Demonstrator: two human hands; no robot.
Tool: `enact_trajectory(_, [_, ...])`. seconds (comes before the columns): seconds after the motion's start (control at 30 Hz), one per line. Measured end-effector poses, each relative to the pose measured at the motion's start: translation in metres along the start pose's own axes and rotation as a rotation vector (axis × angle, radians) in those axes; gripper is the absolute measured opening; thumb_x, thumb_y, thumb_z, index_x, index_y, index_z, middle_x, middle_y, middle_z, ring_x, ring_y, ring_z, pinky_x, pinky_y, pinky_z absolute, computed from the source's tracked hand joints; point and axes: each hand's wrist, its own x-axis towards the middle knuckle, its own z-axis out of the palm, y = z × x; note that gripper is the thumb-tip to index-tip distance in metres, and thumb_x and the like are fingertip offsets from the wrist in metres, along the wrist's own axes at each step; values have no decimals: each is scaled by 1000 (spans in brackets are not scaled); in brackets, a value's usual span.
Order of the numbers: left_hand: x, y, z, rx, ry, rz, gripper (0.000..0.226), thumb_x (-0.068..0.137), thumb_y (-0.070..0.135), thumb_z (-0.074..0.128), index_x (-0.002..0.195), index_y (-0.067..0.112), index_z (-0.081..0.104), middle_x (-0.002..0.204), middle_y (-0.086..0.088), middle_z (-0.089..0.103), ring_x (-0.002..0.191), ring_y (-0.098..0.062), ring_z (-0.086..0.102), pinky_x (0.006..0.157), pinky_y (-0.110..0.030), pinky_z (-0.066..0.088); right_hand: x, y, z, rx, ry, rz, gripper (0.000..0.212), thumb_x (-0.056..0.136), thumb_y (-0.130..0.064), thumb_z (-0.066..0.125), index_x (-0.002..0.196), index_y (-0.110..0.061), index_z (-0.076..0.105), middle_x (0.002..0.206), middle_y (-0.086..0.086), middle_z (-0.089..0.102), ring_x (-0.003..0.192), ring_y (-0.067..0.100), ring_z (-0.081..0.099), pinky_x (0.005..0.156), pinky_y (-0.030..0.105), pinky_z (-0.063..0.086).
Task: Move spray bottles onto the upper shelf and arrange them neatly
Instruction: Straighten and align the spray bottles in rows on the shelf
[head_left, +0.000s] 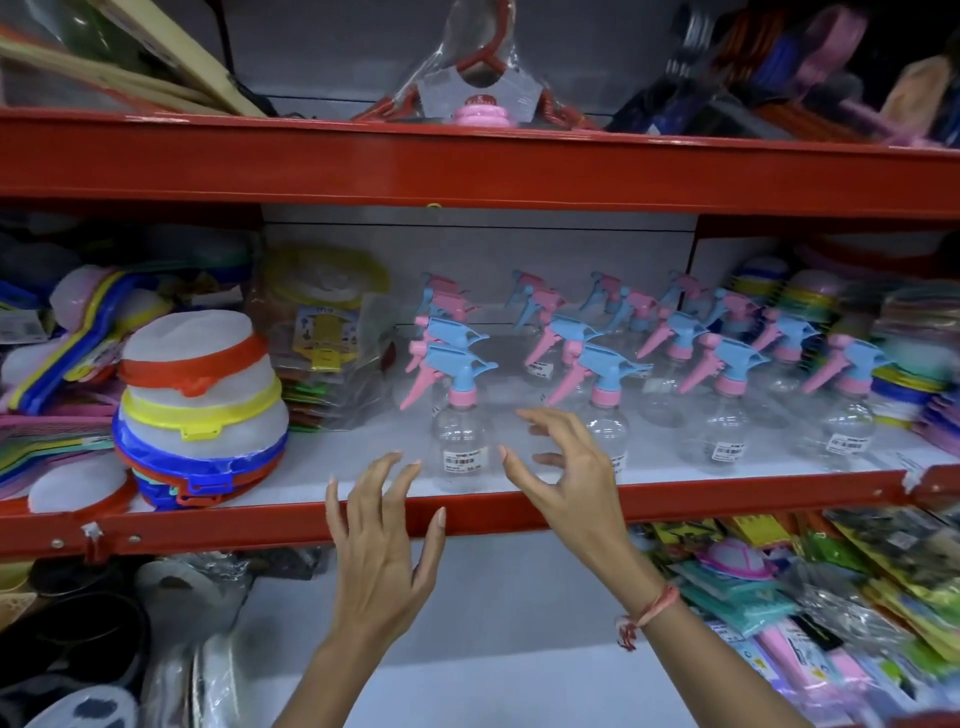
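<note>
Head view: the left hand (382, 545) and right hand (563, 467), fingers spread and empty, hover by a clear bottle (460, 441) on the shelf (727, 491).

Just beyond the bare hands, spray bottles (460, 441) of clear glossy plastic with smooth pink and blue plastic triggers stand on a matt white board edged by a shelf rail (260, 525) of glossy red-painted metal with bolts.
</note>
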Motion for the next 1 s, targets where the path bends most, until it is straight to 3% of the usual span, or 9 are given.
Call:
enact_trajectory(0.13, [11,61,19,-269,-10,33,26,95,26,45,114,14,59,111,2,61,107,-13,56,93,-35,46,-10,15,-50,-9,107,-96,13,85,-17,70,98,-19,71,97,-6,65,78,10,66,70,28,56])
enact_trajectory(0.23, [23,118,48,-381,-35,70,21,97,22,44,99,14,63,96,6,62,93,-9,59,83,-23,46,-18,40,-101,-38,182,-104,11,87,-13,69,95,-16,75,88,-4,70,75,8,66,71,21,53])
enact_trajectory(0.4, [38,217,113,-541,-89,68,22,97,24,43,89,18,63,84,10,62,82,-6,59,76,-21,45,-24,97,-192,-89,318,-21,10,88,-18,66,93,-18,75,88,-8,72,83,3,67,76,22,52])
enact_trajectory(0.5, [43,264,151,-658,-174,-14,21,97,28,45,93,20,65,90,12,66,89,-2,61,81,-24,48,-22,134,-233,-80,459,124,9,91,-19,63,94,-22,71,93,-5,70,86,8,65,80,39,54])
enact_trajectory(0.6, [51,303,182,-735,-305,-170,27,97,33,44,114,22,63,114,11,66,105,2,58,95,-25,46,-14,166,-265,-42,548,263,14,95,-23,56,107,-20,62,107,1,61,97,17,60,88,47,52])
enact_trajectory(0.7, [64,333,202,-767,-434,-282,38,101,33,40,136,21,48,135,6,56,123,-3,50,101,-19,37,0,188,-288,4,447,402,32,98,-30,49,128,-19,52,131,0,53,110,14,54,93,36,44])
enact_trajectory(0.8, [78,352,217,-756,-553,-376,53,100,46,30,148,21,32,151,5,40,137,-7,36,105,-18,24,15,205,-300,108,275,495,47,98,-42,43,142,-26,40,147,-5,45,131,18,49,110,40,38])
enact_trajectory(0.9, [87,362,227,-762,-646,-438,63,97,56,21,152,25,21,159,6,25,145,-12,23,107,-19,15,22,213,-304,79,154,511,53,97,-50,39,144,-25,42,149,-6,45,138,14,40,116,37,31])
enact_trajectory(1.0, [94,368,229,-802,-702,-438,63,96,58,15,151,27,23,159,6,25,146,-11,22,108,-19,13,22,217,-304,74,153,505,55,96,-55,38,140,-25,48,144,-3,53,135,13,45,115,37,34])
